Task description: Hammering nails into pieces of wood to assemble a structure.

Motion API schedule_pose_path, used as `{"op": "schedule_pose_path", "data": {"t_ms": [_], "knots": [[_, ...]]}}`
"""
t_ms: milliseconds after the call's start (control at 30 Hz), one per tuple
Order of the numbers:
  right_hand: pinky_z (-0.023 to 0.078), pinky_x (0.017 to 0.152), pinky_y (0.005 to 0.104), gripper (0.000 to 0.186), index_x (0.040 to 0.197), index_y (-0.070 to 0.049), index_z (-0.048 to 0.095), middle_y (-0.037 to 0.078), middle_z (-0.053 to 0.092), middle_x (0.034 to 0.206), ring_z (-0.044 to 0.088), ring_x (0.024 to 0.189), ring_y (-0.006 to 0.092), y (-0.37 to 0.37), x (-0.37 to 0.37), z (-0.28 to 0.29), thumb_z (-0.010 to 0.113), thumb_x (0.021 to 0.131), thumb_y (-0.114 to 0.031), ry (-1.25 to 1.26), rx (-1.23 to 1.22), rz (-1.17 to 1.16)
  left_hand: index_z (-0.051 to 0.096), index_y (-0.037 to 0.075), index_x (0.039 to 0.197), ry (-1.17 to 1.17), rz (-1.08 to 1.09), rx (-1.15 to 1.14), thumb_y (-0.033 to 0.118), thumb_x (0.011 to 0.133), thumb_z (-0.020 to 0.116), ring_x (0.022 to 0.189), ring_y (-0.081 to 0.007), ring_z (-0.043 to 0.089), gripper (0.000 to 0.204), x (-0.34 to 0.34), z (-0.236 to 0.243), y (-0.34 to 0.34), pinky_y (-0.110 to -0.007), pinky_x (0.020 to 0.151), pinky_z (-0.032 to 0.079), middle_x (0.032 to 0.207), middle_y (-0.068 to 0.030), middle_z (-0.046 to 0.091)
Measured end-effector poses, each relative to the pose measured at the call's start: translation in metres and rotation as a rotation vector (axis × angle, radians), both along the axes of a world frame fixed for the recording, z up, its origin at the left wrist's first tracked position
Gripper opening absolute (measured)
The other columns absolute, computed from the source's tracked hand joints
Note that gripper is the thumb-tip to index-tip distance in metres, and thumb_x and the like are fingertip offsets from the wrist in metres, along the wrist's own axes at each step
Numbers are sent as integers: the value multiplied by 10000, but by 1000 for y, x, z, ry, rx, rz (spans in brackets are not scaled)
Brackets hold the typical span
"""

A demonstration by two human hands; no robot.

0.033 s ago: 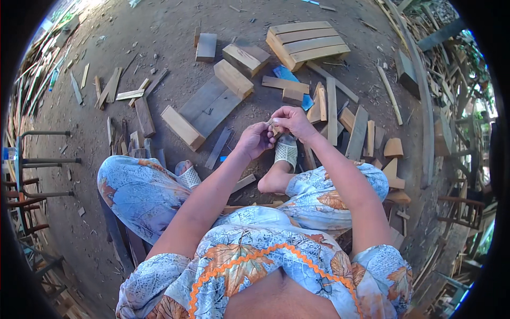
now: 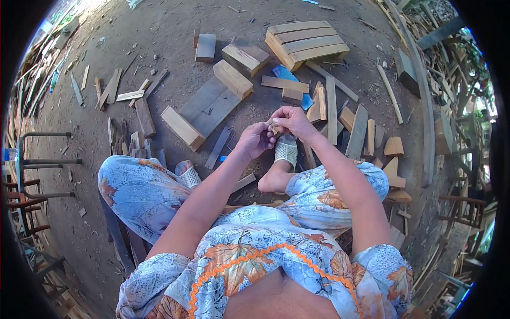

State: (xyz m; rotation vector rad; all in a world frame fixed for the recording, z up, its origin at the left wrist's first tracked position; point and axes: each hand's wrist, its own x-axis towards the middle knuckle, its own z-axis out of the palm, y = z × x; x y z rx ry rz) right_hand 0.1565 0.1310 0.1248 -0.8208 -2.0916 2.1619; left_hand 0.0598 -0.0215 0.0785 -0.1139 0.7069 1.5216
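Daylight fell on a floor (image 2: pixel 159 32) of brown earth, strewn with small chips (image 2: pixel 82 211). A heap of sticks (image 2: pixel 38 80) lined the left edge, beyond a metal frame (image 2: pixel 53 161); rightward, a long beam (image 2: pixel 426 106) curved past piled timber (image 2: pixel 444 133) and greenery (image 2: pixel 478 58).

Worn on the head, one fisheye camera looks steeply down and forward, close above white-and-orange leaf-printed clothing (image 2: pixel 234 260), past bare hands (image 2: pixel 255 142) to brown earthen ground (image 2: pixel 87 141).

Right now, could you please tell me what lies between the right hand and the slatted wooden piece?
In the head view, a block, a plank and a blue piece lie between the right hand and the slatted wooden piece.
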Motion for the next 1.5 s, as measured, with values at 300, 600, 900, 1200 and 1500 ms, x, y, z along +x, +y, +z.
{"op": "schedule_pose_path", "data": {"t_ms": [300, 600, 900, 1200, 1500], "knots": [[438, 471, 179, 79, 870, -70, 653, -27, 619, 688, 572, 533, 32, 4, 7, 1, 671, 879, -146, -92, -167, -35, 604, 65, 920, 323, 3, -157, 197, 959, 515, 732, -157, 634, 164, 0, 4, -14, -283, 595, 494, 768, -38, 613], [427, 461, 186, 106, 803, -79, 633, -27, 618, 680, 562, 515, 31, 5, 8, -2, 665, 880, -144, -108, -134, -18, 613, 49, 971, 338, 1, -102, 218, 941, 600, 733, -149, 645, 173, 2, 10, -9, -297, 603, 516, 810, -46, 631], [491, 637, 338, 203, 819, 19, 651, 127, 649, 732, 621, 660, 208, 34, 12, 59, 650, 779, -181, 0, 405, 363, 628, 51, 994, 837, -122, -203, 237, 887, 666, 787, -201, 649, 218, -7, -3, 2, -336, 673, 527, 853, -74, 641], [454, 569, 261, 132, 809, 5, 651, 22, 593, 714, 571, 631, 107, 133, 58, 57, 668, 825, -125, -15, 413, 57, 469, 83, 1286, 1896, -762, -517, 336, 787, 719, 1055, -365, 601, 613, -2, -47, -31, -456, 886, 491, 1140, -167, 588], [456, 760, 358, 114, 775, -75, 721, 55, 570, 879, 569, 879, 247, 43, 33, -145, 774, 718, -158, 23, 512, -224, 466, 54, 1305, 1738, -653, -837, 300, 778, 713, 1120, -371, 556, 632, -33, -59, -54, -460, 923, 460, 1208, -180, 552]]}}
